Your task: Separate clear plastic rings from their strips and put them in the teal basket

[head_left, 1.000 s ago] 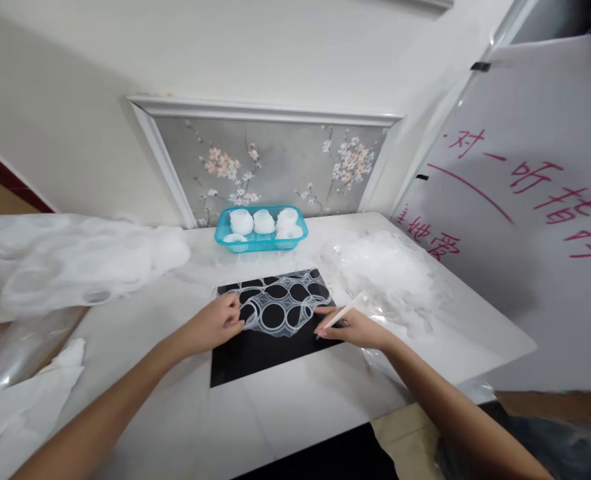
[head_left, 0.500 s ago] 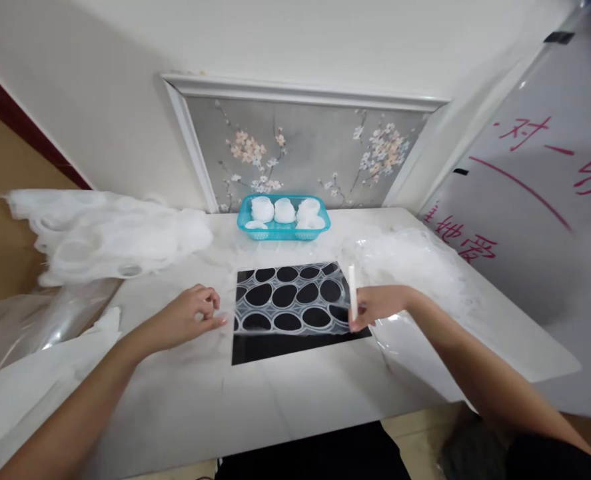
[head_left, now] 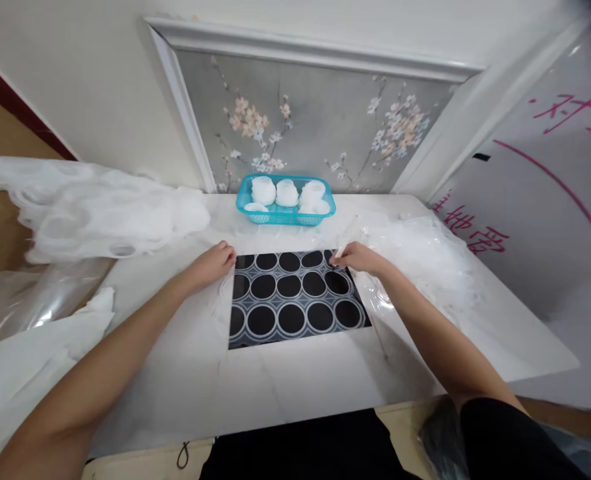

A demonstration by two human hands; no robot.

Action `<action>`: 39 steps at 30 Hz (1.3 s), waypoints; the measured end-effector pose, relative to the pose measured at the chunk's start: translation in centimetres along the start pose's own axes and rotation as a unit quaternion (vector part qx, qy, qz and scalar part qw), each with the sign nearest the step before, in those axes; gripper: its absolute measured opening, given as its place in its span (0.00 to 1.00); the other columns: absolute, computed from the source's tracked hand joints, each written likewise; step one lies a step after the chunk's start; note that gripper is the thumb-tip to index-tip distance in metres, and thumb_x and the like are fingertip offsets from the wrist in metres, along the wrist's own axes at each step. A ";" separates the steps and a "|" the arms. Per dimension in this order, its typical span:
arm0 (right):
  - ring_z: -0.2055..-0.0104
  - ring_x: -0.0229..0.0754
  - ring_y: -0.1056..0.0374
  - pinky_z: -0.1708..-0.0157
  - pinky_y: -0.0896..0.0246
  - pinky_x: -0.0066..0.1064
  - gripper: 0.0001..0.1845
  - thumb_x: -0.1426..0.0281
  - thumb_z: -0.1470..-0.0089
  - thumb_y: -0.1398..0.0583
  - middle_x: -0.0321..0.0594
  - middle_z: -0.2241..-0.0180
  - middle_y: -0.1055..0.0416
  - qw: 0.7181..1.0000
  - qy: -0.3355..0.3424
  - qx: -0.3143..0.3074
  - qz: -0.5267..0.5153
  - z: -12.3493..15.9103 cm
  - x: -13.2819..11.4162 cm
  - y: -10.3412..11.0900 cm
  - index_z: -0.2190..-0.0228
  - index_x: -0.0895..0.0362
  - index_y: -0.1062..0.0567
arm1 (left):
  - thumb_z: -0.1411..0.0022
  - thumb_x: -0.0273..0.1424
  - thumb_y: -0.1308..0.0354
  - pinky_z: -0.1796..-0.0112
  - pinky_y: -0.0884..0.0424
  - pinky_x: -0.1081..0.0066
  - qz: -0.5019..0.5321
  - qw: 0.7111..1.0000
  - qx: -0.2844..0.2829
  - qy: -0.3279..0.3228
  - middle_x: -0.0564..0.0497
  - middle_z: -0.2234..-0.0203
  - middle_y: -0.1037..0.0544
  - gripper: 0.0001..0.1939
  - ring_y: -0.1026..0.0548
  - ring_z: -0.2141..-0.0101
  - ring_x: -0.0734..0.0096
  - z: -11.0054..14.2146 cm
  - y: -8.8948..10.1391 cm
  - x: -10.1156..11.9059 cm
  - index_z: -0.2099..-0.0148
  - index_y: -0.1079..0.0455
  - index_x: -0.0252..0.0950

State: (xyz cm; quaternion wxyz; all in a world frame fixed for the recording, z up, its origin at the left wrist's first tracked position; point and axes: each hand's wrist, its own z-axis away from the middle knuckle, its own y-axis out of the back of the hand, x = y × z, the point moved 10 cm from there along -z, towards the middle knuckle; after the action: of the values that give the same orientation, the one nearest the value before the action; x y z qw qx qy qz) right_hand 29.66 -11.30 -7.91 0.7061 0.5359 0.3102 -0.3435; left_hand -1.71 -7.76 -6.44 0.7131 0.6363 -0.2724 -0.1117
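Observation:
A thin translucent sheet with rows of round holes lies spread over a black rectangular board on the table. Its left edge runs a little past the board. At the far left corner, my left hand is closed, fingers curled on the sheet's edge; the fingertips are partly hidden. My right hand grips a slim white pen-like tool at the far right corner, its fingers touching the sheet. The tool's lower end is hidden by the fingers.
Behind the board stands a blue basket with white round pieces inside. A pile of white holed sheets lies at the left, above clear plastic. Crumpled translucent scraps spread over the right side. A whiteboard borders the table's right.
The sheet has gone from bunched to lying flatter across the board, reaching its near edge. Both hands have moved to the far corners. My left hand, apart from the sheet half a second ago, has closed.

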 end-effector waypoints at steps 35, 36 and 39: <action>0.56 0.52 0.32 0.61 0.39 0.39 0.13 0.67 0.43 0.44 0.49 0.64 0.24 0.862 0.154 0.379 0.299 -1.1 -7.7 4.4 0.65 0.57 0.20 | 0.33 0.35 0.54 0.57 0.32 0.63 -0.012 0.971 0.204 0.122 0.42 0.54 0.32 0.14 0.29 0.55 0.59 0.1 3.2 -2.8 0.49 0.39 0.33; 0.55 0.51 0.33 0.58 0.39 0.39 0.13 0.67 0.43 0.44 0.47 0.63 0.24 0.864 0.197 0.376 0.270 -0.5 -8.6 3.4 0.65 0.56 0.20 | 0.34 0.36 0.52 0.56 0.32 0.63 -0.011 0.970 0.219 0.102 0.42 0.54 0.31 0.15 0.29 0.54 0.59 0.9 3.4 -2.2 0.49 0.39 0.33; 0.58 0.47 0.30 0.56 0.38 0.38 0.11 0.65 0.44 0.42 0.44 0.63 0.23 0.911 0.270 0.288 0.117 0.6 -10.2 -1.1 0.66 0.56 0.21 | 0.35 0.37 0.49 0.58 0.32 0.65 -0.034 0.972 0.234 0.018 0.45 0.59 0.26 0.12 0.28 0.58 0.61 4.2 3.3 1.1 0.55 0.34 0.34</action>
State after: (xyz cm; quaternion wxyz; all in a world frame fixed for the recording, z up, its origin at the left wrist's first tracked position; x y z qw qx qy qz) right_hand 22.92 -10.57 -0.11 0.4455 0.8209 0.3112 -0.1753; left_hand -3.62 -11.31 -2.85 0.5450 0.7962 -0.2566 -0.0578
